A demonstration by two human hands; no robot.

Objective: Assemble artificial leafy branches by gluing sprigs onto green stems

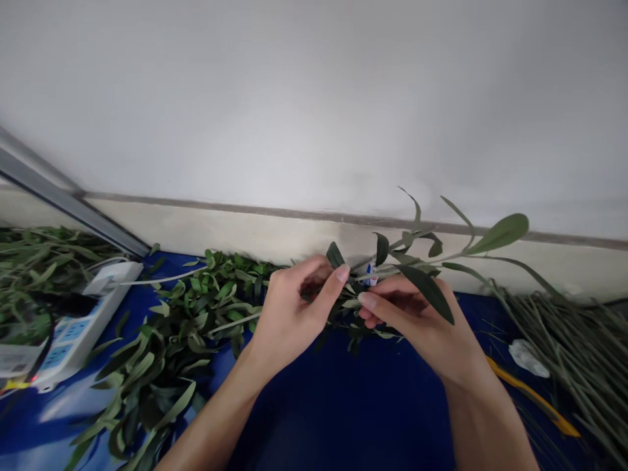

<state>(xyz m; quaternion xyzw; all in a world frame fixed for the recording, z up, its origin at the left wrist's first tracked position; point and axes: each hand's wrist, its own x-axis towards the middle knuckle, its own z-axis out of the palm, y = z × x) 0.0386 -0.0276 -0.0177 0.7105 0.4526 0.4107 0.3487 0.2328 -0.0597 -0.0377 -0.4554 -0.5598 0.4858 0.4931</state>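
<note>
Sprig (426,288) in a two-handed pinch

Judged best: light thumb pressure, close to the stem, leaves unbent, one hand steadying while the other works. Left hand (289,314): thumb and forefinger nearly meeting on the sprig's left end. Right hand (436,333) just beside, thumb closed toward fingers, apparently on a lower leaf, contact partly hidden. Sprig fans rightward from the grip; leaf pile (147,373) left, stems (564,347) right

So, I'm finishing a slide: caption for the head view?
Left hand and right hand on an olive-like sprig above a blue tabletop, between leafy sprays and thin stems.
</note>
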